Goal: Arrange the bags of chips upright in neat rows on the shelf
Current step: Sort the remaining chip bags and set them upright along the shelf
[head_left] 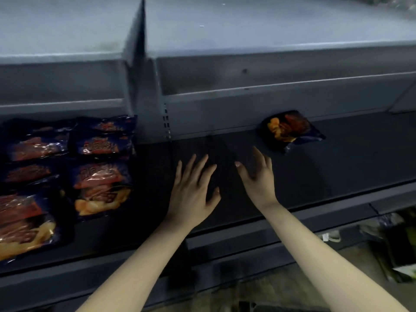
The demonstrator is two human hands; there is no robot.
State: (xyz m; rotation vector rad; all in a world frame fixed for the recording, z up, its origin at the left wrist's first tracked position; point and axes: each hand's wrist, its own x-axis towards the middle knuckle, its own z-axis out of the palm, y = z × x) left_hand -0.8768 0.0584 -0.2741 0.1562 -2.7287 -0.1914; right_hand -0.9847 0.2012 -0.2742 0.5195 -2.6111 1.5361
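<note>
**Both hands spread above the shelf, holding nothing**

The left hand [193, 194] is palm down over the middle of the shelf [337, 158], its fingers [200, 163] straight and spread wide. The right hand [258, 181] is just beside it, fingers [258, 154] extended toward the rear, thumb out to the left. Neither holds anything.

The stocked bags [101, 188] fill the shelf's left end in two overlapping columns. The left column is cut by the frame edge and the print is blurred. Their tops point rearward.

The lone bag [290, 129] sits at the rear edge, right of the hands, printed face showing. Its long axis runs diagonally from rear left to front right.
</note>
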